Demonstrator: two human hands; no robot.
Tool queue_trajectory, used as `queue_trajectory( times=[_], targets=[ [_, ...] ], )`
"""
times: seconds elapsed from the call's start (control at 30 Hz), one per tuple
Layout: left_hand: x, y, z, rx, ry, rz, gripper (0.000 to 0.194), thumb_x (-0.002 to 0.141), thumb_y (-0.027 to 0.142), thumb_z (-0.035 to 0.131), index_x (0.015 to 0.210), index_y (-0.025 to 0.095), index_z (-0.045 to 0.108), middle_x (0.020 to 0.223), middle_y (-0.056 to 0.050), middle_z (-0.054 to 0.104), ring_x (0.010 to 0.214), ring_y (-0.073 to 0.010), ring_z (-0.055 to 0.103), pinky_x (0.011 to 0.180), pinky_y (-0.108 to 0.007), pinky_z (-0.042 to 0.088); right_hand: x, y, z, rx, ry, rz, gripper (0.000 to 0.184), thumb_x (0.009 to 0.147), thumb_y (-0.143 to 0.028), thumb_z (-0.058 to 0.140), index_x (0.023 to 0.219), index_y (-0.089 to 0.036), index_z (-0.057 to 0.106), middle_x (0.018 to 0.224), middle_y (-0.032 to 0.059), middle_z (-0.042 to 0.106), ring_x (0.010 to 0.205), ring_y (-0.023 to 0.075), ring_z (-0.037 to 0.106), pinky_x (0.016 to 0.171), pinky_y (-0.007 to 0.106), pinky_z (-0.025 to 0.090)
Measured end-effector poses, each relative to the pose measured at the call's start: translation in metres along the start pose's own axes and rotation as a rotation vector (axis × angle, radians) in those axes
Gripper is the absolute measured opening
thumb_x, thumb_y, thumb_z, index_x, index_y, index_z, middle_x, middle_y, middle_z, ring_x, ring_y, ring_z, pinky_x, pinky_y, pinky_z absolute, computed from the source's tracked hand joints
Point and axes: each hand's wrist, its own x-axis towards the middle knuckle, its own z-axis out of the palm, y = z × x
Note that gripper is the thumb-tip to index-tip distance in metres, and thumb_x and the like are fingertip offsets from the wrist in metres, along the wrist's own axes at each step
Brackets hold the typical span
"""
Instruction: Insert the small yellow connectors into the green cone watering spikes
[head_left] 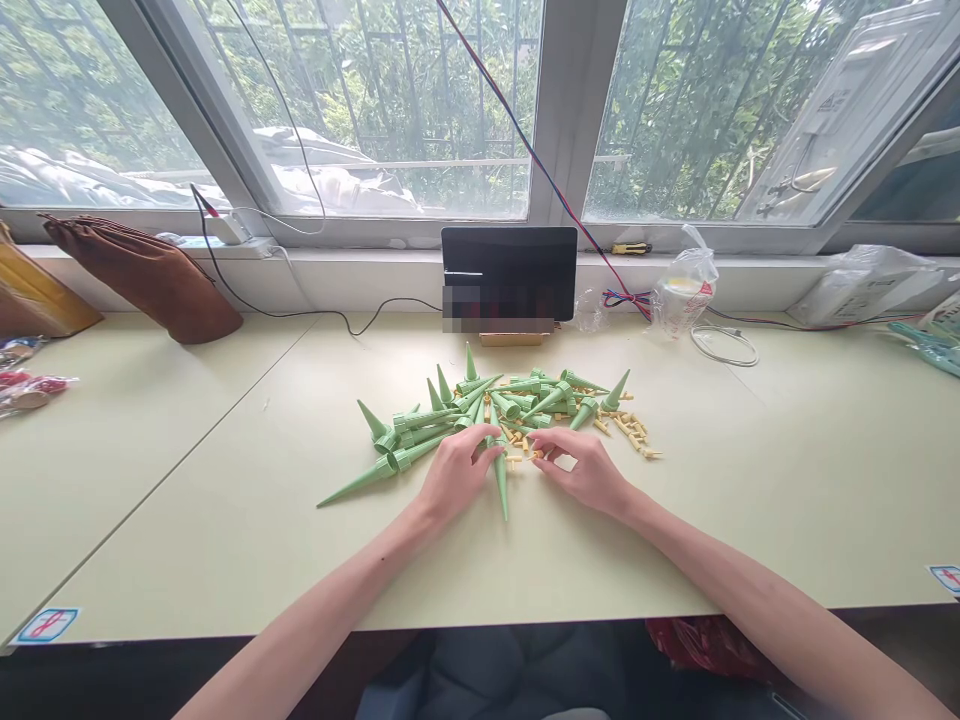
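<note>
A heap of green cone-shaped spikes (480,405) lies in the middle of the pale table (225,520), mixed with several small yellow pegs (634,432). My left hand (454,475) rests at the heap's near edge, its fingers curled round the wide end of one green spike (500,480) that points toward me. My right hand (585,468) lies just to the right, fingertips pinched at the small yellow pegs; what it pinches is too small to name. The two hands are nearly touching.
A dark tablet (510,272) stands against the window sill behind the heap. A brown pouch (146,280) lies at the back left, with plastic bags (682,285) and cables (724,345) at the back right. Packets (26,385) sit at the far left edge.
</note>
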Motion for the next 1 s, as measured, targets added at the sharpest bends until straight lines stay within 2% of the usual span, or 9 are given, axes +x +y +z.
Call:
queue_trajectory(
  times=[0.17,0.37,1.0],
  targets=[
    [-0.001,0.0005,-0.0009,-0.003,-0.007,0.004,0.01,0.09,0.022,0.06,0.098,0.021,0.066,0.086,0.002,0.071,0.052,-0.0106,0.048,0.062,-0.026,0.044,-0.0022,0.0042,0.0006,-0.015,-0.014,0.007,0.029,0.091,-0.025,0.06,0.12,-0.023,0.064,0.092,0.0051,0.07,0.073,0.0174,0.065,0.066,0.033,0.059],
    [-0.0014,0.0031,-0.0023,-0.012,-0.025,0.009,0.008,0.091,0.02,0.06,0.096,0.021,0.066,0.086,0.002,0.07,0.054,-0.0102,0.045,0.062,-0.025,0.042,-0.0048,0.0078,0.0011,-0.106,-0.052,0.003,0.03,0.092,-0.025,0.06,0.121,-0.02,0.064,0.087,0.0037,0.067,0.058,0.0126,0.056,0.057,0.028,0.053],
    [-0.0019,0.0021,0.001,-0.066,-0.048,0.058,0.008,0.092,0.018,0.059,0.096,0.021,0.065,0.094,0.001,0.069,0.062,-0.011,0.051,0.063,-0.025,0.043,-0.0051,0.0067,0.0031,-0.106,-0.105,-0.029,0.029,0.092,-0.02,0.062,0.121,-0.021,0.063,0.099,0.0059,0.071,0.066,0.0125,0.063,0.061,0.026,0.056]
  ],
)
